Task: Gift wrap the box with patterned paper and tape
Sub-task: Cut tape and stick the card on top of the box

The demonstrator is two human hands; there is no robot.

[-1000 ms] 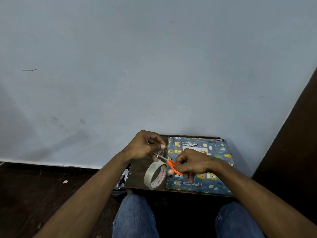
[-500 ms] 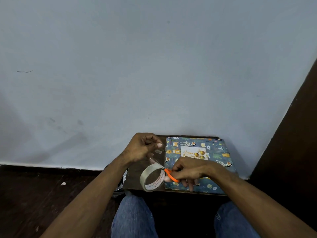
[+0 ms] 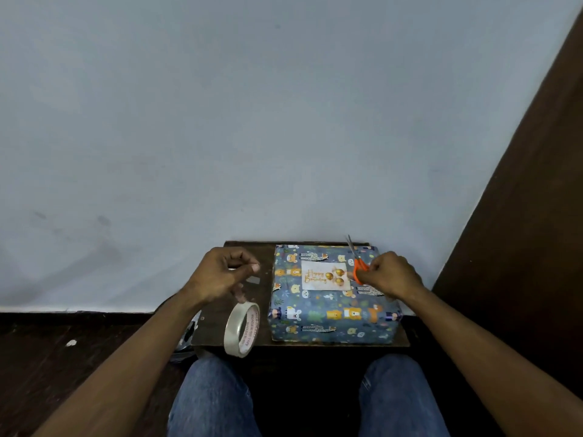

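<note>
1. My left hand (image 3: 220, 275) hovers over the small dark wooden table (image 3: 217, 329), fingers curled, thumb and forefinger pinching a short piece of clear tape (image 3: 252, 280) that hangs just below them.
2. The tape roll (image 3: 241, 330) hangs on edge under that hand, by the table's near edge; I cannot tell whether a lower finger touches it.
3. My right hand (image 3: 389, 274) is clenched round the orange handles of the scissors (image 3: 356, 263), blades pointing away from me toward the wall.
4. The wrapped box (image 3: 331, 310), in blue animal-print paper, lies flat on the table's right part, just beside the roll.
5. A white "Happy Birthday" card (image 3: 325, 275) lies on top of the box, just left of the scissors.
</note>
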